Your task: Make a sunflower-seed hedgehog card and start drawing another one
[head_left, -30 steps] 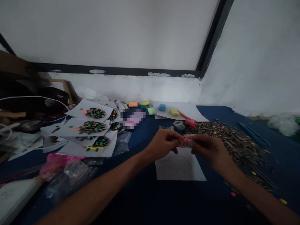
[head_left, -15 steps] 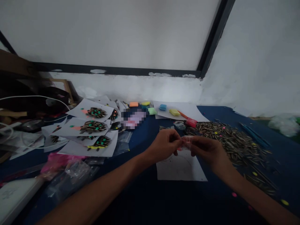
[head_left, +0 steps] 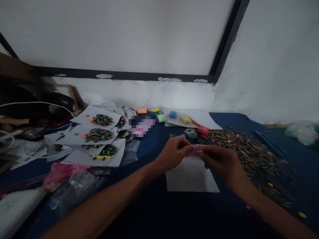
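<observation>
A small clear plastic wrapper with pink in it point(head_left: 197, 151) is stretched between my two hands. My left hand point(head_left: 175, 152) pinches its left side between thumb and fingers. On the other side my right hand point(head_left: 223, 162) grips it, fingers bent and closed. Below them lies a white sheet point(head_left: 191, 182) with a faint pencil outline of a rounded shape. To the right spreads a big heap of striped sunflower seeds point(head_left: 249, 152). A red-pink clay packet point(head_left: 203, 130) sits just beyond my right hand, next to a crumpled clear wrapper point(head_left: 191, 133).
Sheets with seed-covered shapes point(head_left: 99, 134) are piled at the left. Blue point(head_left: 173, 114), yellow point(head_left: 185, 119), green point(head_left: 161, 118) and orange point(head_left: 142, 111) packets lie at the back. Blue tweezers-like tool point(head_left: 270, 143) rests at the right. Plastic bags point(head_left: 82, 181) and a white box point(head_left: 18, 212) lie front left.
Both hands stay close together over the sheet, still holding the wrapper. The wrapper looks more spread between my fingers, and more of the pencil outline shows.
</observation>
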A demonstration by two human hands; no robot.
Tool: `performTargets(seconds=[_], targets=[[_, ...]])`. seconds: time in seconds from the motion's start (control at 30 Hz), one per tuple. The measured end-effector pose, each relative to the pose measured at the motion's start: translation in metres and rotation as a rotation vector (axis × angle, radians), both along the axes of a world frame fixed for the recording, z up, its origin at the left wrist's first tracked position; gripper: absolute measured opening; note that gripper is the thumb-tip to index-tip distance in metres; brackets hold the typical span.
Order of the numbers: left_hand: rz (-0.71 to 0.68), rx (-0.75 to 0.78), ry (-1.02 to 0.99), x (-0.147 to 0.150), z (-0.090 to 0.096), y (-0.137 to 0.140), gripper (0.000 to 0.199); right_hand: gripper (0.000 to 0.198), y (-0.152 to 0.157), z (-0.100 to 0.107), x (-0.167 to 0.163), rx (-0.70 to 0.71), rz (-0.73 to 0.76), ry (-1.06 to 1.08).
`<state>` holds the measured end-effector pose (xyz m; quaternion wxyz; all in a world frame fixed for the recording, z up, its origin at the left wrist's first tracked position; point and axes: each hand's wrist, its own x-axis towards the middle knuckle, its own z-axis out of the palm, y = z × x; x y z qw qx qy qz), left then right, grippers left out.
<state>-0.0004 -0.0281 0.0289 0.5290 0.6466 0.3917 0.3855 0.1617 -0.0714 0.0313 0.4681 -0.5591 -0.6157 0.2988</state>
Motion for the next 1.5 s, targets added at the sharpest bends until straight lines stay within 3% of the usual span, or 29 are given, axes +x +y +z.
performTargets(seconds=[0.2, 0.47, 0.6, 0.77, 1.2, 1.5], targets=[[-0.080, 0.037, -0.016, -0.001, -0.004, 0.000, 0.025, 0.028, 0.000, 0.006, -0.004, -0.026, -0.008, 0.001], [-0.181, -0.014, -0.092, -0.003, -0.004, 0.000, 0.027, 0.036, 0.002, 0.011, -0.004, -0.121, 0.116, 0.084], [-0.213, -0.023, -0.148, -0.003, -0.001, 0.001, 0.017, 0.035, 0.005, 0.012, 0.000, -0.127, 0.119, 0.127], [-0.163, -0.006, -0.158, -0.002, 0.002, 0.001, 0.003, 0.032, 0.007, 0.013, 0.005, -0.126, 0.115, 0.098], [-0.132, 0.041, -0.166, 0.000, -0.009, -0.001, 0.026, 0.027, 0.005, -0.002, 0.005, -0.074, 0.104, 0.057], [0.059, 0.176, 0.109, -0.001, -0.001, -0.008, 0.023, 0.031, 0.001, -0.005, 0.001, -0.082, 0.077, -0.002]])
